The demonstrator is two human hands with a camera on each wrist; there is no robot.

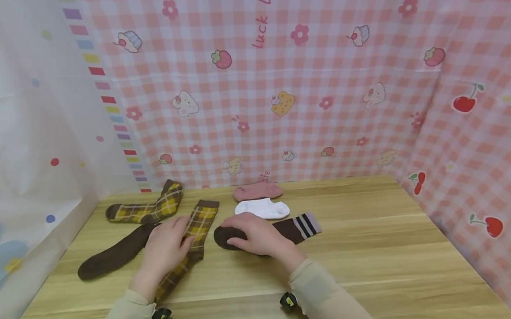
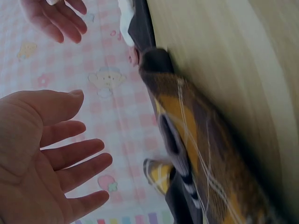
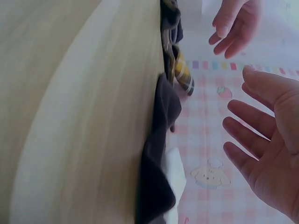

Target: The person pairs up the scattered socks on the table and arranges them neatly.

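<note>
We hover our left hand (image 1: pixel 167 242) and right hand (image 1: pixel 256 233), loosely spread and empty, above a checked sock (image 1: pixel 203 221) and a striped sock (image 1: pixel 288 230) respectively; lowering gently should keep us from rumpling either.

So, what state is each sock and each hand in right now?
Left plaid sock: unrolled, bent at the heel.
Right plaid sock: unrolled, bent at the heel.
Left brown sock: unrolled, cuff hidden in head view.
Right brown sock: unrolled, middle hidden in head view.
White sock: unrolled.
Pink sock: unrolled.
Left hand: relaxed, holding nothing.
Right hand: relaxed, holding nothing.
</note>
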